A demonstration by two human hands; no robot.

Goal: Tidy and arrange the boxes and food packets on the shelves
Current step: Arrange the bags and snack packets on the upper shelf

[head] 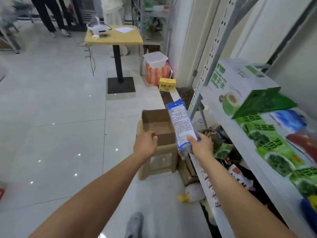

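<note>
We hold a long blue and white food packet (181, 123) in our right hand (202, 143), gripping it near its lower end with the thumb on the printed side. The packet stands tilted in the air, its top leaning away from us, just above the right edge of an open cardboard box (157, 127) and close to the front edge of the white shelf (228, 127). The box sits on a beige plastic stool (159, 162) on the tiled floor. Our left hand (145, 143) is empty, the fingers loosely curled, hovering over the near edge of the box. On the shelf at our right lie green food packets (267, 140) and, behind them, a white and green carton (240, 83). A small yellow box (167, 84) stands farther away on the floor.
</note>
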